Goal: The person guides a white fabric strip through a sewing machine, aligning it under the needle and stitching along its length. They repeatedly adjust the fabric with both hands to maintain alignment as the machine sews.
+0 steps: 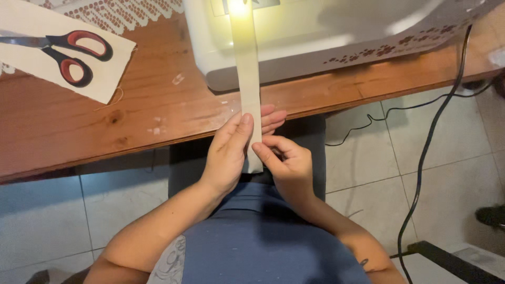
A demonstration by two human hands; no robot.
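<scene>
Here, a narrow cream fabric strip (248,79) is shown pinched near its lower end between both hands at the front edge of the worktop (79,126). The left hand (227,152) is laid over the strip's left edge, its thumb on top of the cloth and its fingertips (273,117) showing past the right edge, so that the cloth is pressed between them; the right hand (288,163) is closed in a fine pinch on the strip's right edge just below. The strip is seen to run straight up from the grip, across the wooden surface and onto the bed of a white sewing machine (315,37), where it is brightly lit by the machine's lamp; the needle itself cannot be made out. The step in hand is judged to be the guiding or aligning of the strip for stitching. For the next move, even tension and a straight line would be called for. Farther out, red-and-black scissors (71,52) are laid on a cream cloth piece (108,79) at the far left, well apart, and a black cable (428,152) is hung down to the tiled floor (447,173).
</scene>
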